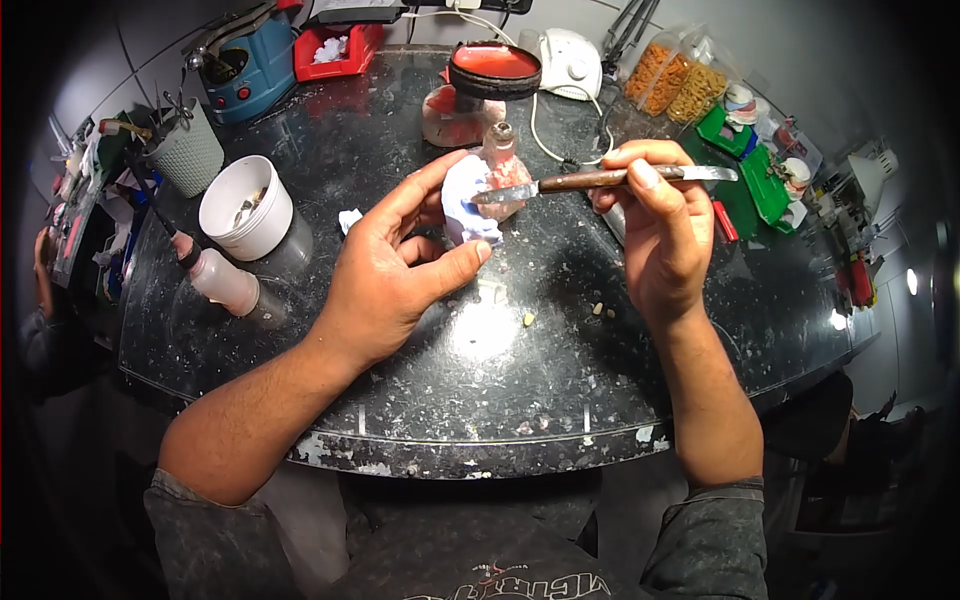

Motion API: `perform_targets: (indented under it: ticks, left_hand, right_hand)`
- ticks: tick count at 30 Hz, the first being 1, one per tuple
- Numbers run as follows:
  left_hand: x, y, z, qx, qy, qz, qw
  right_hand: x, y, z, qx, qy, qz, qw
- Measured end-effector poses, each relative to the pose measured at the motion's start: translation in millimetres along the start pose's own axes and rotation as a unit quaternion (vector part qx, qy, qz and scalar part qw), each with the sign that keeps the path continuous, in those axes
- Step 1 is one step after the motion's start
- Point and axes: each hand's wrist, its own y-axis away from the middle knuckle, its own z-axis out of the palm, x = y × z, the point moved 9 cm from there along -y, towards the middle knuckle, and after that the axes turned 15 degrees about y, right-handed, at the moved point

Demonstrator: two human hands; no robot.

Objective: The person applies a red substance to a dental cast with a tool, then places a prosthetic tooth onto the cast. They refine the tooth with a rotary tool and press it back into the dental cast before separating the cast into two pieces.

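My left hand grips a pale lilac dental mould, fingers behind it and thumb along its lower edge. In my right hand is a wax knife with a brown handle, held level between thumb and fingers. Its blade points left, and the tip overlaps the mould's right side. Just behind the blade stands a pink-stained spirit burner. Beyond that, a round dark-rimmed dish of red wax is raised above the bench. Small tooth-coloured pieces lie on the bench below my hands.
On the dark speckled bench, a white tub and a pinkish bottle stand left. A blue machine and red bin are at the back. Green trays sit right; a white device trails a cable.
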Motion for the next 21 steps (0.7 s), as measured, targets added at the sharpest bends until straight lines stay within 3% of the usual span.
perform_targets:
  ticks: [21]
  left_hand:
    - [-0.3,0.5,-0.6,0.001,-0.006,-0.008,1.000]
  right_hand:
    - [-2.5,-1.5,-4.2,-0.011,0.019,-0.022,1.000]
